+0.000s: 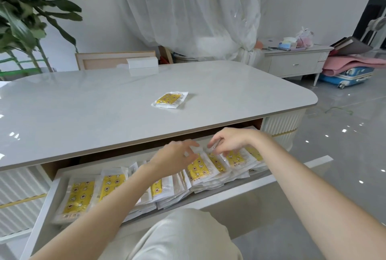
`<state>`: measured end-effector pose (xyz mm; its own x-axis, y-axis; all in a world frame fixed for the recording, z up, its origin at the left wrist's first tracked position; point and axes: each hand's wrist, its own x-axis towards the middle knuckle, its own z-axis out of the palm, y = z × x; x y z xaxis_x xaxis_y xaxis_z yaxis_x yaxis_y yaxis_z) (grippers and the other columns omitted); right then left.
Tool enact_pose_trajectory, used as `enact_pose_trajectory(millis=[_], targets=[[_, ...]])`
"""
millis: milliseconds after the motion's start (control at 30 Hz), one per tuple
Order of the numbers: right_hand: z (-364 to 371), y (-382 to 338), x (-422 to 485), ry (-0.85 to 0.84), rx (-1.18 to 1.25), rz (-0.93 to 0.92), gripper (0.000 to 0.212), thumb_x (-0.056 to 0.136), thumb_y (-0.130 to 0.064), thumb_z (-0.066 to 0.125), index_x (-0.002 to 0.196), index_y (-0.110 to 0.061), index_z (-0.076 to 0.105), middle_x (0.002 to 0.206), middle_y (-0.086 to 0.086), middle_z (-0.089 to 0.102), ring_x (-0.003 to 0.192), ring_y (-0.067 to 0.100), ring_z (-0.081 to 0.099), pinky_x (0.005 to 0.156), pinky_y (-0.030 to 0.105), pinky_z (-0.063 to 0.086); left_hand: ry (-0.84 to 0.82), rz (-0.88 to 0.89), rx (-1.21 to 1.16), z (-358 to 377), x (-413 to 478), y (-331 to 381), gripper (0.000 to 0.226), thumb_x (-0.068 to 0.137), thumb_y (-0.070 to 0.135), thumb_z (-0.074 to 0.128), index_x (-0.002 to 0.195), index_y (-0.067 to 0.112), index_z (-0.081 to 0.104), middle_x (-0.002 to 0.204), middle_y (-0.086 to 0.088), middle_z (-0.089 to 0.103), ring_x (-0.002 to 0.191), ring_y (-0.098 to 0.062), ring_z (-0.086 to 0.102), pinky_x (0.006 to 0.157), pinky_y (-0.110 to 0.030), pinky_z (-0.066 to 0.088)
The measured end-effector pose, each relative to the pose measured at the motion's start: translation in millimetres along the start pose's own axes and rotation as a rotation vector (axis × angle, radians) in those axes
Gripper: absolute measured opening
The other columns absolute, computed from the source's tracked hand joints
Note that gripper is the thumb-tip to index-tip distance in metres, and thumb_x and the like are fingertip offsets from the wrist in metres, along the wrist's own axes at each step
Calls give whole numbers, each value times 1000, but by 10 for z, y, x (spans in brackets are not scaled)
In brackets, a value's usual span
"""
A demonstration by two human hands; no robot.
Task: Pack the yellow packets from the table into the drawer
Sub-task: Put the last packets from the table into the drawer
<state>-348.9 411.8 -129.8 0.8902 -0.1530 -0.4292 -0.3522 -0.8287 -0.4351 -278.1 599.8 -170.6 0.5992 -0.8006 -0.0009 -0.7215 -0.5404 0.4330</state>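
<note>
Both hands, left hand (177, 155) and right hand (227, 142), loosely pinch clear yellow plastic packets (198, 168) into the open white drawer (45, 213) at the frame's bottom; next, I think, comes the last small packet pile (170, 100) on the glossy white table (83, 103).

left hand (177, 156): forearm extended, fingers loosely curled | right hand (227, 141): palm down, fingers bent downward

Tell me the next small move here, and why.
Probably let go in the drawer and reach the right hand up to the yellow packets on the table. Both hands, the left hand included, are down among the packets in the drawer, while that small pile alone remains on the table.
</note>
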Motion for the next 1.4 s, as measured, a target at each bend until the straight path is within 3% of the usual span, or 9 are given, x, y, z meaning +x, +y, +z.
enact_pose_trajectory(millis=[133,267,433,533,733,967,1167,1267,1400], targets=[[-188,-271,-160,69,150,-102,25,91,-24,61,116,-28,63,108,-8,66,92,9,66,85,26,53,239,-7,-65,-325,-261,-16,32,95,31,48,126,34,50,102,17,66,82,-5,62,76,-27,52],[-258,-516,-74,312,341,-203,19,89,-18,60,106,-24,66,97,0,70,75,12,61,74,26,52,411,-50,-51,-663,-291,-232,28,95,30,48,122,32,52,103,14,63,89,-8,62,79,-29,51],[-155,-751,294,553,253,-231,29,90,-16,55,116,-23,62,118,0,60,106,14,56,74,19,42,332,-238,108,-815,-157,-803,38,95,38,45,132,32,48,138,4,50,124,-21,46,103,-39,37],[-99,-876,562,569,111,-213,38,90,-17,53,127,-22,55,133,3,50,121,19,48,93,28,41,284,-339,179,-829,-161,-1012,42,96,50,35,136,40,42,148,10,35,138,-22,28,112,-54,17],[-44,-1014,988,661,-182,-109,44,96,-21,43,140,-21,43,138,6,48,127,29,41,97,37,41,339,-317,232,-797,-137,-1121,43,95,55,30,135,45,41,146,14,37,136,-20,28,111,-55,17],[-89,-1068,1214,732,-296,-49,31,99,-12,39,121,-8,62,120,15,59,122,30,44,83,32,44,371,-299,256,-762,-135,-1131,44,95,55,27,136,44,40,146,13,37,135,-18,28,111,-53,19],[-144,-1016,1049,650,-262,-192,29,98,-26,45,90,-11,69,101,10,66,86,31,55,65,31,41,376,-310,238,-769,-148,-1126,43,95,53,29,134,44,42,144,13,38,134,-18,30,111,-52,17],[-195,-1023,810,485,-162,-255,28,89,-36,54,81,-17,74,104,1,70,88,28,61,77,38,50,420,-311,185,-768,-153,-1133,39,97,46,32,131,37,49,142,11,44,130,-19,37,111,-48,20],[-219,-1092,479,285,-87,-264,37,85,-56,57,70,-29,77,110,-5,69,88,10,59,90,33,46,573,-322,28,-742,-226,-1103,34,98,22,37,121,23,62,132,4,56,117,-22,50,103,-35,30]])
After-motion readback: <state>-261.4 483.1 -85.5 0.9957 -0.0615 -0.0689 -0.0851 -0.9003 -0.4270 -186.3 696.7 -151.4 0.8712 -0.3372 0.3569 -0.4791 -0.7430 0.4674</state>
